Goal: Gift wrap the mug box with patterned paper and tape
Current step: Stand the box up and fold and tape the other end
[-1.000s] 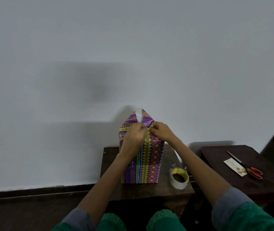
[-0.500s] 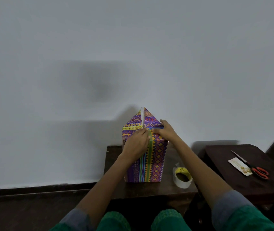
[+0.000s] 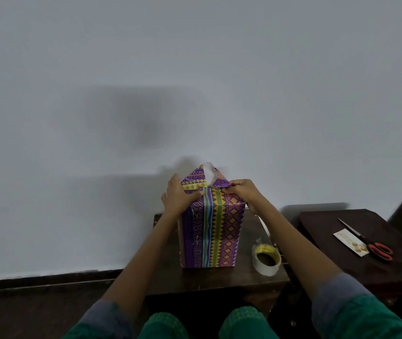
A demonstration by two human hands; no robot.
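Note:
The mug box (image 3: pixel 215 228) stands upright on a small dark table (image 3: pixel 219 277), wrapped in purple, orange and green patterned paper. Its top flap (image 3: pixel 195 178) rises to a point, with a strip of clear tape (image 3: pixel 208 172) along the peak. My left hand (image 3: pixel 179 195) wraps round the box's upper left corner, fingers reaching behind the flap and thumb on the front fold. My right hand (image 3: pixel 245 194) pinches the paper at the upper right corner. A roll of clear tape (image 3: pixel 267 259) with a yellow core lies on the table right of the box.
A second dark table (image 3: pixel 366 272) stands to the right, carrying red-handled scissors (image 3: pixel 371 243) and a small white card (image 3: pixel 350 242). A plain white wall rises close behind the box. Dark floor lies to the left, and my green-clad knees show at the bottom.
My left hand has slid from the front of the box to its upper left corner. My right hand shifted to the upper right corner, where it pinches the paper.

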